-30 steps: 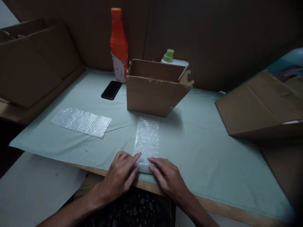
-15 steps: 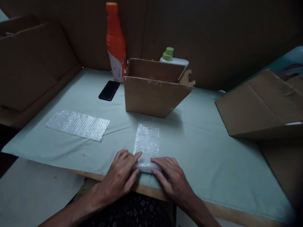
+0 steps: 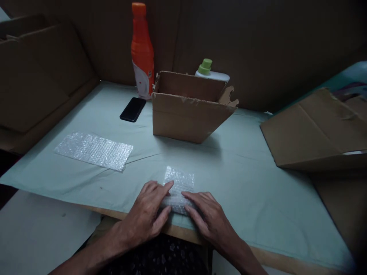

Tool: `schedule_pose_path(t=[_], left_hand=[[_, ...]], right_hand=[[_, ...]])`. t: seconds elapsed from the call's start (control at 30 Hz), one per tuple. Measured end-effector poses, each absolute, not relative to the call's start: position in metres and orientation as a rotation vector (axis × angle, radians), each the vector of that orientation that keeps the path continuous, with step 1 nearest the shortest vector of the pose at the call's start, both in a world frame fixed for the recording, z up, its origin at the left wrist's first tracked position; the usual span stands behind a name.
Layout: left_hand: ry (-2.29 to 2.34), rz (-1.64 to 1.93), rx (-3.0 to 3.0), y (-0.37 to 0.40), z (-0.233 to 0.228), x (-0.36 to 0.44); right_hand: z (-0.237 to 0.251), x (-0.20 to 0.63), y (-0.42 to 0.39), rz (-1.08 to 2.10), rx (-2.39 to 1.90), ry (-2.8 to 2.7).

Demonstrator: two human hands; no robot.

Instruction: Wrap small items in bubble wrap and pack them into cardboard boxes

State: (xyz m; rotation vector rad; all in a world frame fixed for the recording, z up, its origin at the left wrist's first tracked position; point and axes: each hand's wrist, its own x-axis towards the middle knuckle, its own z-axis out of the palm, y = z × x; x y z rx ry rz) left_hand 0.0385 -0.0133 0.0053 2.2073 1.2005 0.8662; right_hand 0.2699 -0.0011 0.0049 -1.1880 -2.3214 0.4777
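Observation:
Near the table's front edge lies a strip of bubble wrap (image 3: 180, 178), its near end rolled up into a thick bundle. My left hand (image 3: 150, 208) grips the left end of that roll, thumb on the near side and fingers beyond it. At the right end, my right hand (image 3: 207, 214) pinches the roll in the same way. Whatever may be inside the roll is hidden. A second bubble wrap sheet (image 3: 94, 151) lies flat to the left, apart from both hands.
A slanted cardboard box (image 3: 192, 118) stands behind the bubble wrap. Beside it are an orange bottle (image 3: 142, 53) and a black phone (image 3: 132, 109); a green-capped white bottle (image 3: 212, 72) is behind. Larger cardboard boxes flank the table at left (image 3: 43, 72) and right (image 3: 315, 130).
The flat part of the bubble wrap has become shorter, its far edge drawn closer to me as the roll turned. Both hands stay at the roll's ends.

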Motion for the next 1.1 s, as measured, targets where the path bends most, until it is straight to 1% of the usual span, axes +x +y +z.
schedule_pose_path(t=[0.13, 0.27, 0.37, 0.43, 0.5, 0.57, 0.63, 0.7, 0.77, 0.9, 1.0, 1.1], left_hand=[[1.468, 0.831, 2.275, 0.012, -0.009, 0.047], [1.651, 0.759, 2.315, 0.03, -0.016, 0.047], [1.597, 0.909, 2.11, 0.018, -0.014, 0.039], [1.532, 1.01, 1.821, 0.003, -0.012, 0.035], [1.418, 1.059, 1.512, -0.011, -0.012, 0.034], [1.27, 1.032, 1.296, -0.018, -0.01, 0.038], [1.188, 0.979, 1.211, -0.02, -0.008, 0.043], [1.21, 0.967, 1.271, -0.021, -0.004, 0.047], [1.257, 0.979, 1.466, -0.022, 0.001, 0.049], [1.128, 0.909, 1.951, -0.005, 0.022, 0.039], [1.14, 1.061, 2.24, 0.047, 0.055, 0.028], [1.369, 1.291, 2.497, 0.122, 0.09, 0.02]], right_hand=[[0.007, 0.268, 0.007, 0.204, -1.297, -2.326], [0.013, 0.256, 0.012, 0.177, -1.187, -2.5], [0.011, 0.253, 0.013, 0.189, -1.133, -2.501], [0.009, 0.253, 0.013, 0.276, -1.137, -2.36], [0.008, 0.252, 0.013, 0.436, -1.185, -2.185], [0.009, 0.25, 0.011, 0.629, -1.241, -2.069], [0.012, 0.25, 0.008, 0.733, -1.239, -2.061], [0.016, 0.253, 0.007, 0.717, -1.223, -2.102], [0.021, 0.26, 0.009, 0.731, -1.209, -2.131], [0.03, 0.273, 0.019, 0.925, -1.106, -2.219], [0.038, 0.28, 0.032, 0.816, -1.114, -2.252], [0.053, 0.291, 0.044, 0.646, -1.097, -2.256]])
